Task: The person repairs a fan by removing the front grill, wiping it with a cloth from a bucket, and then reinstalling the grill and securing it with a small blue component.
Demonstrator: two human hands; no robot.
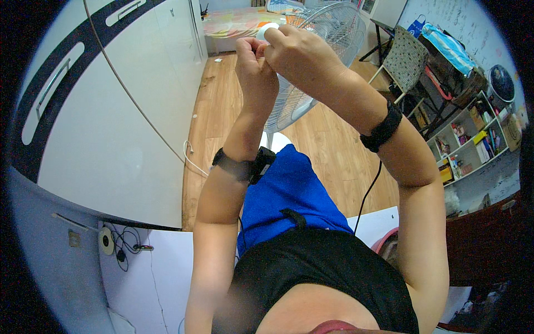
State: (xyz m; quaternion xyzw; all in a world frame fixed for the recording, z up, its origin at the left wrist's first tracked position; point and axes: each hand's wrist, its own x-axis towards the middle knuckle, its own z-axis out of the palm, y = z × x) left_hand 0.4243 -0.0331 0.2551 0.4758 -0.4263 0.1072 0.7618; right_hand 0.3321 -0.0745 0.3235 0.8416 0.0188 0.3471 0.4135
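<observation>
Both hands are raised and close together in front of a standing fan (339, 39) with a wire cage. My left hand (256, 69) has its fingers curled in, their tips against my right hand. My right hand (300, 53) is bent over from the right with its fingers closed. A small white rounded piece (268, 32) shows just beyond the fingers; I cannot tell whether it is held or belongs to the fan. What the fingers pinch, if anything, is hidden. Part of the cage and the fan's stand show below and behind my hands.
White cabinet doors (128, 111) with a hanging cable fill the left. A bed (233, 25) stands at the back. To the right are a patterned chair (403, 58), a blue striped towel (448, 47) and a low shelf (473, 145). A coiled black cord (128, 245) lies at lower left.
</observation>
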